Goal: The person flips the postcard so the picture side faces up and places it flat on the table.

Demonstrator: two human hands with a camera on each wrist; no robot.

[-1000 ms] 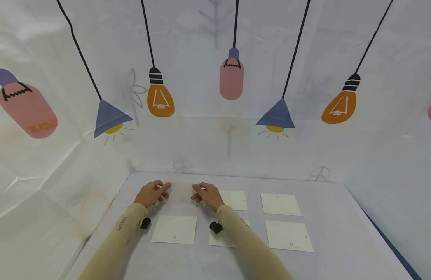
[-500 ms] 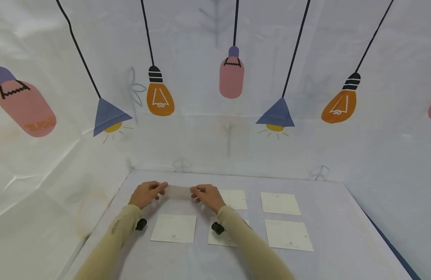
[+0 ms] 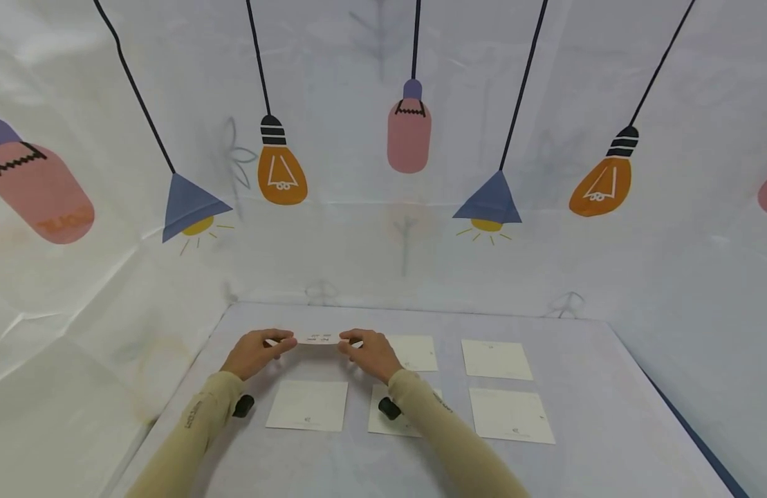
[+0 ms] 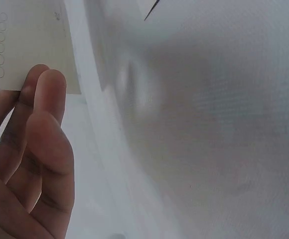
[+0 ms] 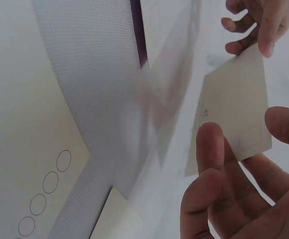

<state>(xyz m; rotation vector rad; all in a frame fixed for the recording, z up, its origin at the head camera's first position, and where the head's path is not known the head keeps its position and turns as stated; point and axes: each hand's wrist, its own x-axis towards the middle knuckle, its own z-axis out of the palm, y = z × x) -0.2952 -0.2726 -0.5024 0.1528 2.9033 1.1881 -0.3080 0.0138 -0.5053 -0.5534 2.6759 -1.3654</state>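
Observation:
A postcard point(image 3: 318, 339) is held up over the far left of the table, pinched at its two ends. My left hand point(image 3: 259, 353) pinches its left end, and my right hand point(image 3: 372, 354) pinches its right end. From the head it looks nearly edge-on, a thin strip with small dark marks. In the left wrist view the pale side of the postcard point(image 4: 35, 45) shows a column of printed circles. The right wrist view shows a faint printed box near one corner of the postcard point(image 5: 239, 99). Nearest below lies another postcard point(image 3: 306, 405), pale side up.
More pale postcards lie flat in rows: one point(image 3: 417, 353) beside my right hand, one point(image 3: 383, 423) partly under my right wrist, and two at the right, far point(image 3: 496, 360) and near point(image 3: 510, 413). A white sheet with printed lamps point(image 3: 358, 242) stands behind the white table point(image 3: 582, 387).
The postcard has tilted from showing a broad pale face to nearly edge-on, and dark marks now show. My left hand has shifted slightly left and down; the right has moved little.

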